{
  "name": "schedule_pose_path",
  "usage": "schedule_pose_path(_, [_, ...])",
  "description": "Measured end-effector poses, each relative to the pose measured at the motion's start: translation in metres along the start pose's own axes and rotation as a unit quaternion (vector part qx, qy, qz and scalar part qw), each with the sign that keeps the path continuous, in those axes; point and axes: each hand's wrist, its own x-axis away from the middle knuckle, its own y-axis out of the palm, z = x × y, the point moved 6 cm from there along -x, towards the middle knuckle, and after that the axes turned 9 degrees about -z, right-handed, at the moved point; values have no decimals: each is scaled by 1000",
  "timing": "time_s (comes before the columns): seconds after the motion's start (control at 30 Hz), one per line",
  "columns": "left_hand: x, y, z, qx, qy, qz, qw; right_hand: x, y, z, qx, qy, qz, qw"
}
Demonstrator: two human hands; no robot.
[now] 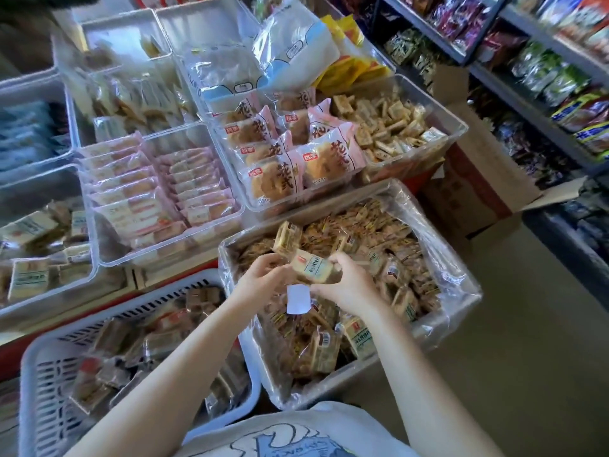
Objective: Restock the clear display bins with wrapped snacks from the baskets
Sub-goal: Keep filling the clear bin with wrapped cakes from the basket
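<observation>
A single head-worn wide-angle camera provides the only view. It looks forward and steeply down from the person's own position, with both forearms entering from the bottom edge and the hands (pixel 309 278) close below the lens near frame centre. The plastic-lined box (pixel 461 285) and white basket (pixel 39 364) fill the near field. Clear display bins (pixel 458 127) occupy the middle distance, and store shelves (pixel 540 103) run along the right edge. Wide-angle distortion bends the outer margins.
</observation>
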Motion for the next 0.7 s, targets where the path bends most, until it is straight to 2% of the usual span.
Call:
schedule_pose_path(0.07, [4, -13, 6, 78, 29, -31, 996, 3, 14, -38, 12, -65, -1, 998])
schedule_pose_path(0.17, [20, -51, 8, 145, 60, -45, 987, 1, 44, -87, 24, -113, -7, 993])
schedule_pose_path(0.3, [52, -152, -18, 218, 74, 54, 972, -13, 108, -155, -8, -152, -28, 988])
schedule_pose_path(0.43, [99, -271, -51, 214, 78, 185, 956, -44, 190, -215, -26, -159, -40, 986])
schedule_pose_path(0.57, [138, -370, -75, 182, 115, 269, 939, -79, 268, -282, 65, -196, -8, 978])
schedule_pose_path(0.63, [148, -406, -80, 170, 139, 286, 933, -100, 306, -308, 154, -226, 8, 962])
schedule_pose_path(0.7, [150, -435, -79, 157, 149, 310, 926, -121, 342, -313, 269, -202, -9, 942])
